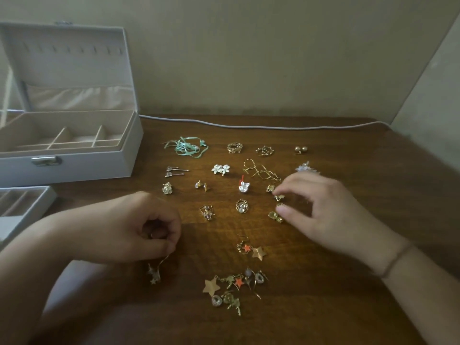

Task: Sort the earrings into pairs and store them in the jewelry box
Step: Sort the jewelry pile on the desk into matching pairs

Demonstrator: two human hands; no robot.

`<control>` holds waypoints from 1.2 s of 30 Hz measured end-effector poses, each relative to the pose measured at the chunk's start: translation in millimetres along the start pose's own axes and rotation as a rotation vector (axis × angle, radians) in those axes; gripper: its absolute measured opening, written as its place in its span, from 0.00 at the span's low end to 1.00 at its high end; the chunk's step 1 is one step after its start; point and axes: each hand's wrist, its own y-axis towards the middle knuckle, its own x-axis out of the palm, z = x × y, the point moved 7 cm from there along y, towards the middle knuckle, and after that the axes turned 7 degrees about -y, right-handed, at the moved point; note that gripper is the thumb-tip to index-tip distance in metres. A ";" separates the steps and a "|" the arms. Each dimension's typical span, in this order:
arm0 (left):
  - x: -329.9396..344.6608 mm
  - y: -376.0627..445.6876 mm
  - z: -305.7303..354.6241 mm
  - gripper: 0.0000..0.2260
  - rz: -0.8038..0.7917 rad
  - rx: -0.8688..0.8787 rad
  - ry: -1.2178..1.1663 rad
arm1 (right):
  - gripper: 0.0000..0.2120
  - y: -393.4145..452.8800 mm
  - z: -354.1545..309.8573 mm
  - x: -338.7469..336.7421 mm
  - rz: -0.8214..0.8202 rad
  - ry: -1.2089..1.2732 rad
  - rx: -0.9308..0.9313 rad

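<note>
Several earring pairs lie in rows on the wooden table (348, 155), such as white flowers (220, 169) and gold balls (300, 149). An unsorted heap (234, 286) lies near the front. My left hand (139, 230) is curled, pinching the hook of a gold star drop earring (154, 273) that dangles below it. My right hand (316, 207) reaches over small gold studs (275, 192), its fingertips touching them and the yellow earrings (275, 216). The open white jewelry box (74, 150) stands at the back left.
A removed tray (22, 200) from the box sits at the left edge. A green ribbon (186, 146) lies beside the box. A grey cable (249, 126) runs along the table's back edge by the wall.
</note>
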 end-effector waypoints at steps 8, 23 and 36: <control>0.0 -2.0 3.3 0.05 -0.019 -0.065 -0.002 | 0.07 0.9 -12.0 22.2 -0.082 -0.104 -0.067; 8.3 -15.0 1.0 0.05 -0.204 -0.262 -0.034 | 0.10 -19.7 -92.8 24.5 -0.202 0.073 -0.350; 3.8 -2.8 36.5 0.11 0.039 0.116 0.098 | 0.11 -10.8 -61.5 2.7 -0.171 0.117 -0.191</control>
